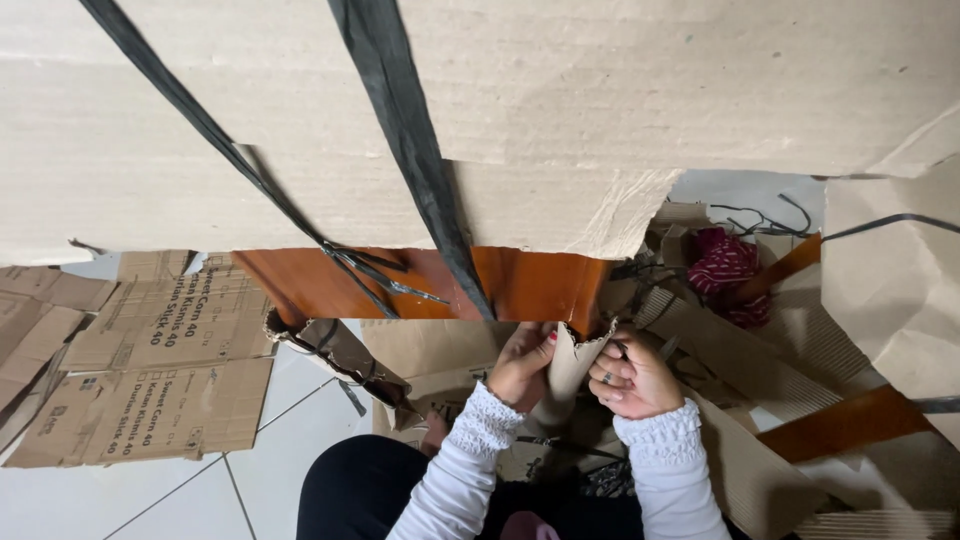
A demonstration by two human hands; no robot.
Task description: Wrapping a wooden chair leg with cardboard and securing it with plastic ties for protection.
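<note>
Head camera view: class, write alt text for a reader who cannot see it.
Two hands, left and right, grip a torn cardboard strip beneath a large cardboard sheet crossed by black straps. Flattened boxes lie on the white tile floor.

— What is that big sheet (pixel 620 90) made of?
— Matt brown cardboard, rough where torn. Black plastic straps (pixel 405 130) cross it, slightly shiny.
— And the orange panel (pixel 520 280)?
— Glossy printed card.
— The floor (pixel 150 500)?
— Smooth white tiles, faintly glossy.
— The strip (pixel 572 362) between the hands?
— Raw, fibrous cardboard.
— The sleeves (pixel 665 450)?
— White ribbed knit cloth.
</note>
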